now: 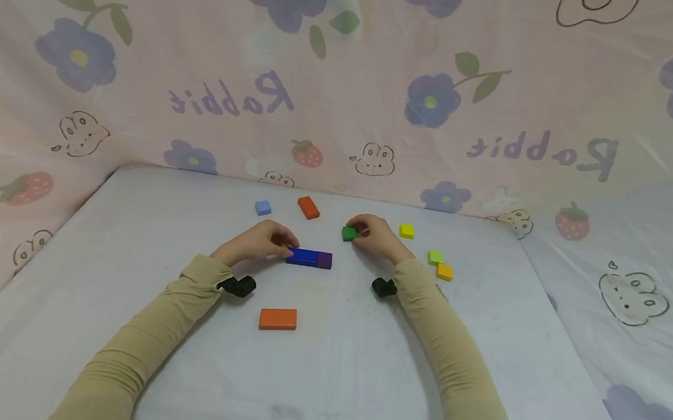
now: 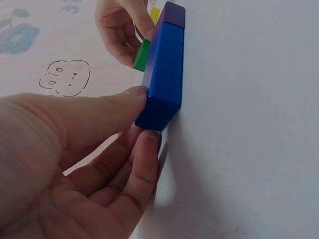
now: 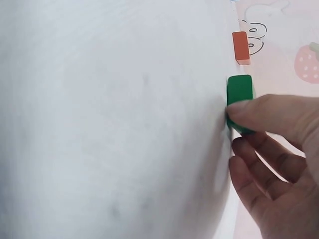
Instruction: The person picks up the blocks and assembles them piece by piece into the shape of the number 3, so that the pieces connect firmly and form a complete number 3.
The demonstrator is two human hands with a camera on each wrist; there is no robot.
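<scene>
While the left hand [image 1: 257,241] pinches the blue block [image 1: 303,257] endwise, a hold suited to keeping it flush with the purple block [image 1: 324,260], the right hand [image 1: 375,235] grips the green block [image 1: 349,234], nearer the far edge of the worktop [image 1: 351,374]; its far-side contact is hidden.

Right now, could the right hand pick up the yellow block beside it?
Probably yes: nothing visible stands between the right hand and the yellow block, though that hand holds the green block, which it would likely need to release first.
</scene>
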